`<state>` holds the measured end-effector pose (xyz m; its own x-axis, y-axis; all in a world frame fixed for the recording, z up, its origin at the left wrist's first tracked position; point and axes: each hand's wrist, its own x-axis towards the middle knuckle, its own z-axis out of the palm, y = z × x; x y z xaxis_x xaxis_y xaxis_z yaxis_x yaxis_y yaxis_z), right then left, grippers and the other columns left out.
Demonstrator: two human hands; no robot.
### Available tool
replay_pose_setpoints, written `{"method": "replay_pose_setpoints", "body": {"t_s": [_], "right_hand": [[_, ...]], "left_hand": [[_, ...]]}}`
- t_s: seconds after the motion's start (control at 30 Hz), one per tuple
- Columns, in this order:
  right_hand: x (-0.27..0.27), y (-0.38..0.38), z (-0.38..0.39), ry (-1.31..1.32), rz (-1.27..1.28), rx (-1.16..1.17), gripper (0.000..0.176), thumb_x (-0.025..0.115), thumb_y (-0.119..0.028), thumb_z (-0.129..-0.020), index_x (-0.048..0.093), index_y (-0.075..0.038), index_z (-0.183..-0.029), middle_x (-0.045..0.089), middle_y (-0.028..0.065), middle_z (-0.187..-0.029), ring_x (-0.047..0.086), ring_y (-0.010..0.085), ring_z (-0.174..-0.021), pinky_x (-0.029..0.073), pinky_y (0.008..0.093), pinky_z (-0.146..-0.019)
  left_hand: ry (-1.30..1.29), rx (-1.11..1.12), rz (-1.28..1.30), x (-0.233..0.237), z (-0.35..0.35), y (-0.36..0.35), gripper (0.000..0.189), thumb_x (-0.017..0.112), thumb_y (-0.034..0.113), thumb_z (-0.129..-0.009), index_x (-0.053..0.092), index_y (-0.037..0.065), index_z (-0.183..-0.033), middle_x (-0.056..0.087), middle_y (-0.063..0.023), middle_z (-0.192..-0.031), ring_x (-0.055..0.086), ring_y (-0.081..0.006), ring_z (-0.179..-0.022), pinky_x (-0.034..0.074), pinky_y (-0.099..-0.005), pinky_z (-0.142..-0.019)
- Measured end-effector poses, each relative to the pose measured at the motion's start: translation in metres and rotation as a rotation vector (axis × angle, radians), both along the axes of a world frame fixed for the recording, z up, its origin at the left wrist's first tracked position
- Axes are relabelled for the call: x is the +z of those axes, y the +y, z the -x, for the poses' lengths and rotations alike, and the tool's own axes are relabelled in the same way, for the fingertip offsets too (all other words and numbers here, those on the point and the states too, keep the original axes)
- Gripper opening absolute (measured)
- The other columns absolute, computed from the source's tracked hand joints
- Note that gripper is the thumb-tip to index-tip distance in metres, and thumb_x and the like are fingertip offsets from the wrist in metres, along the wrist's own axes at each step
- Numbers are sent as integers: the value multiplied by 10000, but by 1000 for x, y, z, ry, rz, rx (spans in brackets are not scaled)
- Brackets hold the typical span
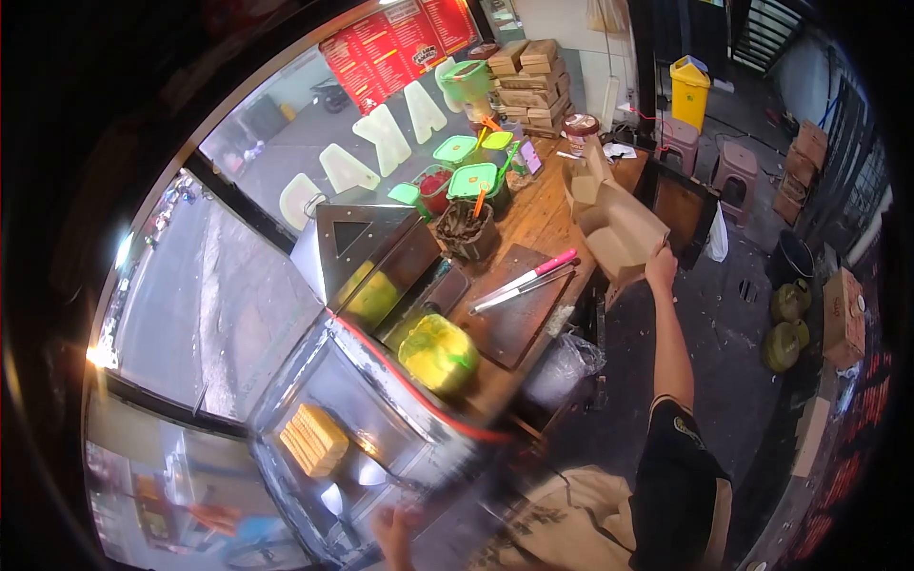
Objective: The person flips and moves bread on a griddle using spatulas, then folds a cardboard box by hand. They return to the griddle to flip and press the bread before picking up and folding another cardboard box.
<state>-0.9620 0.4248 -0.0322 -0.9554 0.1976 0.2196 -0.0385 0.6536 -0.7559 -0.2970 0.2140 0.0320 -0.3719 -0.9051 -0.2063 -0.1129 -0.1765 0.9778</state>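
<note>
My right hand [661,266] grips the edge of an open brown cardboard food box [621,228], its lid folded up, over the right edge of the wooden counter. Low in the view, my left hand [394,529] is beside the front of the griddle [381,358]; it is blurred and its fingers are not clear. Toasted bread [314,440] lies on the griddle. Two metal spatulas [335,499] rest near it, close to my left hand. On the counter, a pink-handled knife [533,278] and another long metal utensil lie across a dark cutting board [514,328].
A yellow margarine tub [437,354] stands beside the griddle. Behind the board are a smeared dark tub [466,231], several green-lidded containers [473,180] and stacked cardboard boxes [533,90]. Plastic stools [733,175] and a yellow bin [689,95] stand on the floor at right.
</note>
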Motion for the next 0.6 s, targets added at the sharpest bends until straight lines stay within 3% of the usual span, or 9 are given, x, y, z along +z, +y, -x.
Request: {"method": "replay_pose_setpoints", "body": {"t_s": [0.03, 0.13, 0.23, 0.33, 0.43, 0.5, 0.53, 0.57, 0.6], "right_hand": [[8, -6, 4, -29, 17, -26, 380, 355, -304, -976, 557, -26, -1136, 620, 252, -1039, 576, 455, -972, 443, 534, -857], [11, -13, 22, -15, 5, -45, 375, 363, -317, -974, 560, -42, -1135, 623, 253, -1033, 579, 442, -987, 454, 533, -848], [30, -14, 8, -15, -15, -16, 363, 359, -304, -973, 549, -40, -1135, 628, 263, -994, 577, 443, -982, 451, 525, -844], [42, -20, -7, 3, -18, 27, 392, 369, -323, -967, 593, -16, -1065, 631, 272, -952, 576, 452, -972, 441, 518, -844], [41, -27, -2, -20, -14, 115, 432, 381, -348, -955, 627, 7, -981, 626, 283, -953, 576, 454, -966, 434, 513, -852], [50, -44, 13, 68, -17, 179, 457, 390, -362, -945, 640, 21, -936, 620, 292, -963, 575, 457, -963, 430, 512, -859], [41, -55, 34, 121, -11, 179, 472, 412, -374, -937, 625, 46, -959, 637, 274, -868, 621, 418, -851, 477, 478, -767], [33, -67, 57, 175, -4, 180, 494, 433, -387, -928, 611, 71, -983, 654, 256, -773, 666, 379, -739, 524, 444, -674], [50, -77, 62, 34, 83, 196, 485, 470, -400, -915, 606, 56, -1009, 660, 243, -798, 671, 356, -763, 521, 425, -707]], "left_hand": [[-63, 38, 15, -33, -23, -4, 202, 592, 197, -898, 522, 12, -942, 652, -197, -942, 670, -299, -754, 565, -387, -628], [27, 96, -240, -42, -41, 9, 501, 678, 49, -749, 542, 148, -1221, 636, -78, -1069, 642, -229, -769, 521, -312, -727], [-288, -166, 257, -119, -91, 13, 461, 679, 96, -742, 564, 135, -1187, 630, -75, -1094, 619, -197, -922, 502, -387, -815], [-597, -289, 387, -224, -158, 15, 328, 640, 208, -815, 605, 133, -1132, 628, -70, -1096, 562, -178, -1031, 467, -428, -860], [-278, -185, 179, -247, -171, 45, 249, 576, 323, -889, 649, 153, -1055, 624, -85, -1079, 514, -181, -1079, 425, -445, -891], [173, 113, -437, -246, -174, 72, 283, 568, 367, -891, 648, 187, -1094, 606, -94, -1118, 521, -194, -1020, 415, -418, -890], [402, 266, -741, -242, -174, 82, 301, 564, 389, -891, 648, 204, -1114, 597, -99, -1137, 525, -200, -991, 410, -405, -890], [244, 241, -798, -248, -171, 78, 408, 545, 430, -894, 489, 218, -1238, 458, -108, -1269, 422, -249, -1124, 324, -419, -976], [84, 214, -849, -273, -177, 68, 559, 526, 472, -898, 330, 231, -1362, 320, -117, -1401, 319, -298, -1257, 238, -434, -1061]]}}
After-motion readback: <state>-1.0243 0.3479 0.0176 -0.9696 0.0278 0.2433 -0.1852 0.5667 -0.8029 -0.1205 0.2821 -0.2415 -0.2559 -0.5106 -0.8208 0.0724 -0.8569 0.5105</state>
